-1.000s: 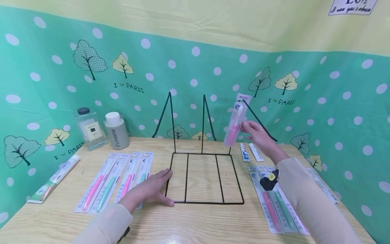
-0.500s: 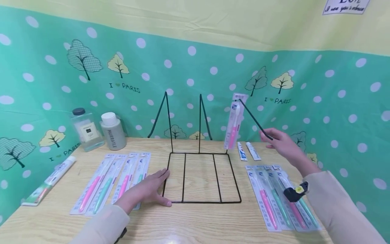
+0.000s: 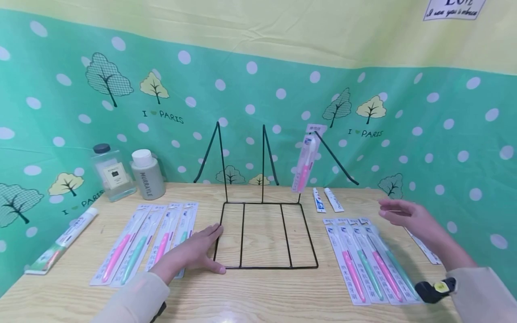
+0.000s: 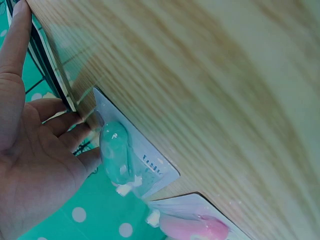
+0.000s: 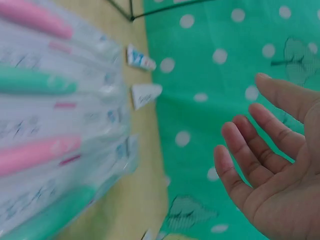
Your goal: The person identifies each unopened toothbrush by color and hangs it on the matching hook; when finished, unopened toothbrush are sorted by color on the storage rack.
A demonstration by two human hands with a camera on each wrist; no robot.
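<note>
A pink toothbrush pack (image 3: 305,161) hangs slightly tilted from the right-hand hook arm (image 3: 336,158) of the black wire rack (image 3: 262,203), clear of both hands; the right hand (image 3: 416,222) is well apart from it, off to the right. That hand has its fingers loosely bent and spread with nothing in them, raised above the table (image 3: 250,296) just beyond the far right end of four toothbrush packs (image 3: 368,264), pink and green by turns; the right wrist view shows the palm bare and the fingertips free. The left hand (image 3: 198,251) rests at the rack's near left side, fingers extended along the side wire and thumb at the front corner, touching the frame without curling round it. Beside its forearm lie the left-hand toothbrush packs (image 3: 143,244), partly covered by the hand. Behind the right row are two small tubes (image 3: 326,200). A second ago the right hand's fingers were at the hanging pack, and half a second ago at the hook arm's outer end; now it has moved away to the right, while the left hand has stayed at the rack and the pack has remained on its hook.
</note>
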